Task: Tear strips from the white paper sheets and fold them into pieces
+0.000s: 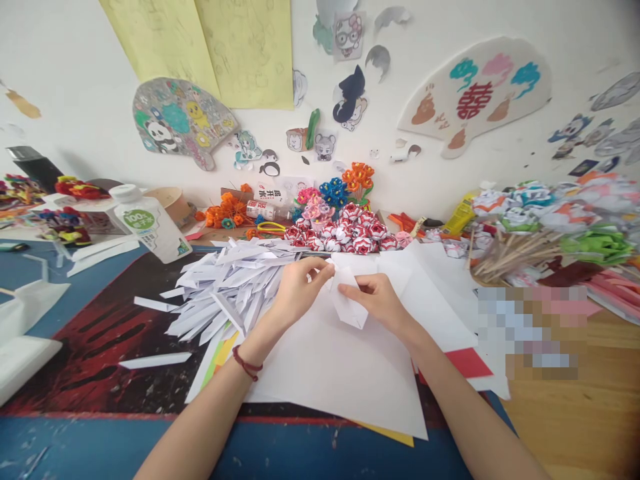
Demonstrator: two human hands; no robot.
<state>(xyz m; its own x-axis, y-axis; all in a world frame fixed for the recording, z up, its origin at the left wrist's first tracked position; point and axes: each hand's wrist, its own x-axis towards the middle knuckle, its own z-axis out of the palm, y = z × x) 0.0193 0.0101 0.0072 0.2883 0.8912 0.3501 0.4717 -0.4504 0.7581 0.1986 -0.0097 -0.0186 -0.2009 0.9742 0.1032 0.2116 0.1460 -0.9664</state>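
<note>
A small folded piece of white paper [351,308] is held up between my two hands, above large white sheets [340,367]. My left hand [301,288] pinches its upper left corner with thumb and forefinger. My right hand [377,299] grips its right side, thumb on the front face and the other fingers partly hidden. Left of my hands lies a heap of folded white paper strips [225,280]. One loose strip [155,361] rests apart from the heap on the dark red mat [100,333].
A white glue bottle [150,223] leans at the back left. Red-and-white paper flowers [350,230] line the back by the wall. Wooden sticks [510,257] and more paper flowers [530,200] are at the right. Red paper [469,363] shows under the white sheets.
</note>
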